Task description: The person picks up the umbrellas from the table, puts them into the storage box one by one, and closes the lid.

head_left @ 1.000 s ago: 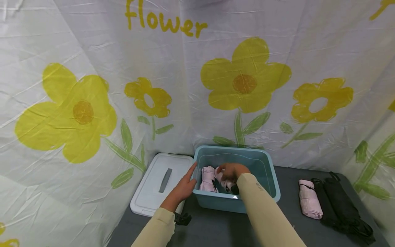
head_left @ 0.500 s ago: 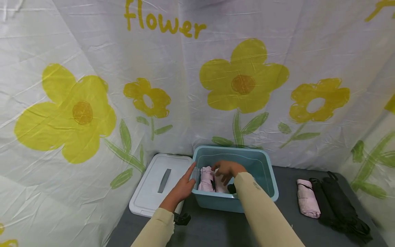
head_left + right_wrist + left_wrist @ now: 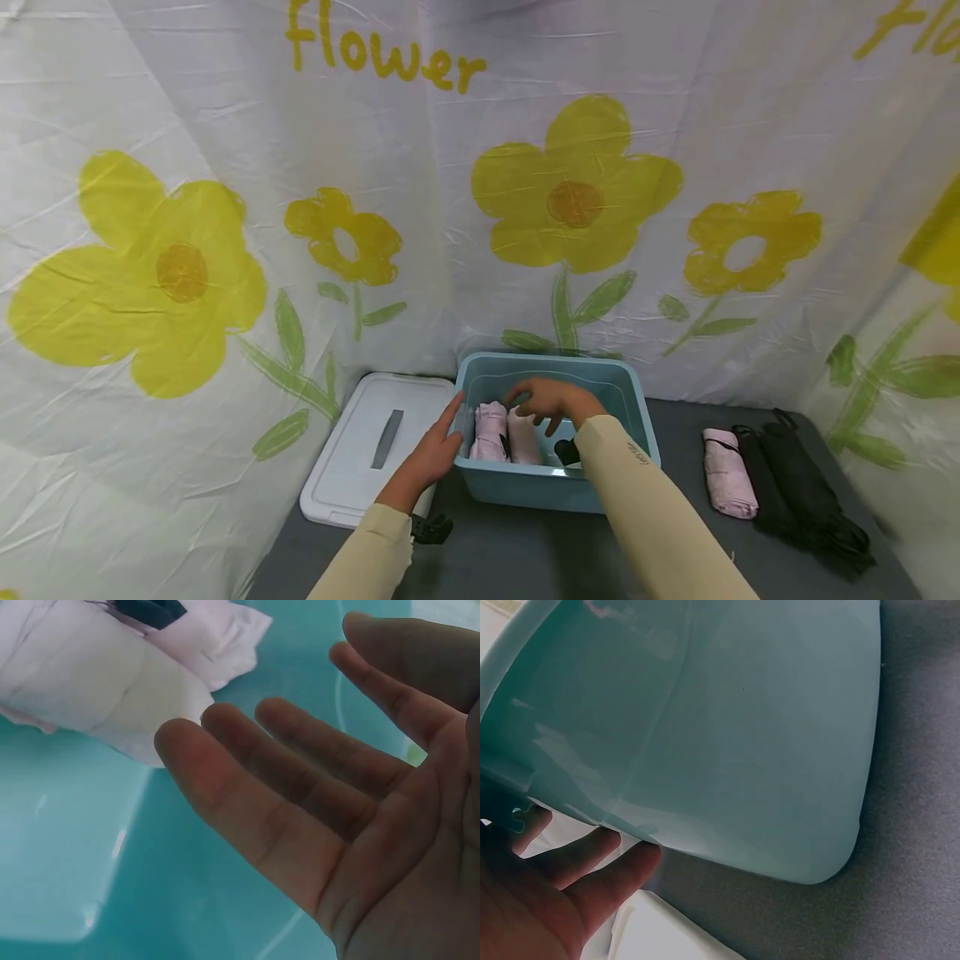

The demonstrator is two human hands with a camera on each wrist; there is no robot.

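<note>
Two pink rolls (image 3: 491, 432) lie side by side in the blue bin (image 3: 525, 488), toward eight o'clock, near its nine o'clock wall. The right hand (image 3: 553, 400) hangs beside them, fingers apart — contact cannot be told — with room toward two o'clock. The left hand (image 3: 430, 456) lays straightened fingers against the nine o'clock edge, beside a white lid (image 3: 347, 471). Dark table (image 3: 510, 550) stretches widely between bin and outer pink roll (image 3: 729, 475), four o'clock.

two rolls (image 3: 491, 432) in bin (image 3: 528, 487), lid (image 3: 351, 454) left, third roll (image 3: 730, 477) right
</note>
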